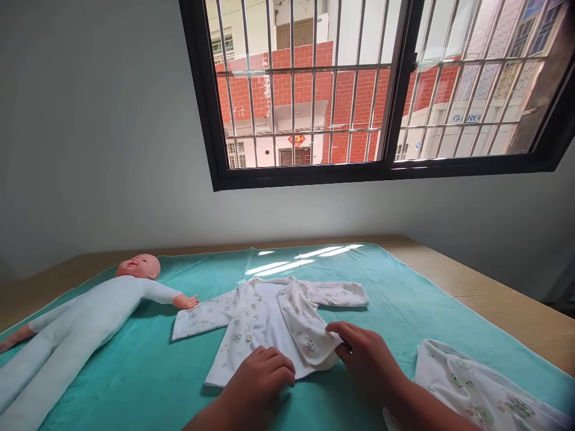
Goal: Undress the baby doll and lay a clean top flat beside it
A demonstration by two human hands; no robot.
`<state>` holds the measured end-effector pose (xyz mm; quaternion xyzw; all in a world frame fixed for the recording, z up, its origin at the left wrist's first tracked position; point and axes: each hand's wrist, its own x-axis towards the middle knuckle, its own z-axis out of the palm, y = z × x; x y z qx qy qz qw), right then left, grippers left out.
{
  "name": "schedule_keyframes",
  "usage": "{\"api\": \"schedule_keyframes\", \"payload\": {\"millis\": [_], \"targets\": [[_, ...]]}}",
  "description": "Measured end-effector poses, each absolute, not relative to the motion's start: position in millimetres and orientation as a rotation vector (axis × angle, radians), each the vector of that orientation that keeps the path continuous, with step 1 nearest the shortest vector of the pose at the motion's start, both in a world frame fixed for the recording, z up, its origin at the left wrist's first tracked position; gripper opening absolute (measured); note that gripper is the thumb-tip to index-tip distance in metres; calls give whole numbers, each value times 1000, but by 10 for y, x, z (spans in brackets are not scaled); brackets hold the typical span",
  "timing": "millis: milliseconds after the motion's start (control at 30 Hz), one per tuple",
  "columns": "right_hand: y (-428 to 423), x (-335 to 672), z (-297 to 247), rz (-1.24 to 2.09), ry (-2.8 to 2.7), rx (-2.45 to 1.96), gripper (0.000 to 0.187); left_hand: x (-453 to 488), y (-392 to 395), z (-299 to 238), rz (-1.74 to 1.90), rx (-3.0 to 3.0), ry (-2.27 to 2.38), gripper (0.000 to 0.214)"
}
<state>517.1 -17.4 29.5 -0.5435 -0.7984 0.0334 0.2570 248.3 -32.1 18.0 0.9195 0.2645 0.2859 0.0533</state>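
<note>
A small white baby shirt [269,317] with a printed pattern lies spread on a teal blanket [390,287], its front panels opened. My left hand [260,377] rests curled on the shirt's lower hem. My right hand [363,353] pinches the lower corner of the shirt's right front panel, fingers closed on the cloth. A baby doll [90,317] in a pale one-piece suit lies on its back at the left, one arm reaching towards the shirt's sleeve.
A second patterned white garment [467,383] lies bunched at the lower right of the blanket. The blanket covers a wooden table [503,299] set against a grey wall. A barred window [359,90] is above.
</note>
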Motion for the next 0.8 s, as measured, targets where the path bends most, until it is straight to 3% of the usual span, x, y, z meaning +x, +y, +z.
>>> {"api": "schedule_keyframes", "payload": {"millis": [133, 300, 467, 600, 800], "targets": [[-160, 5290, 298, -34, -2291, -1508, 38, 2481, -354, 225, 897, 2832, 843, 27], [-174, 5380, 259, -180, -2392, -1487, 46, 2460, -355, 242, 881, 2845, 854, 18], [-205, 5350, 277, -447, -2366, -1192, 42, 2466, -357, 243, 912, 2850, 882, 10], [-207, 5266, 303, -419, -2423, -926, 43, 2464, -359, 240, 939, 2745, 945, 11], [-174, 5217, 306, -373, -2460, -792, 22, 2062, -342, 342, 827, 2378, 1702, 22]]}}
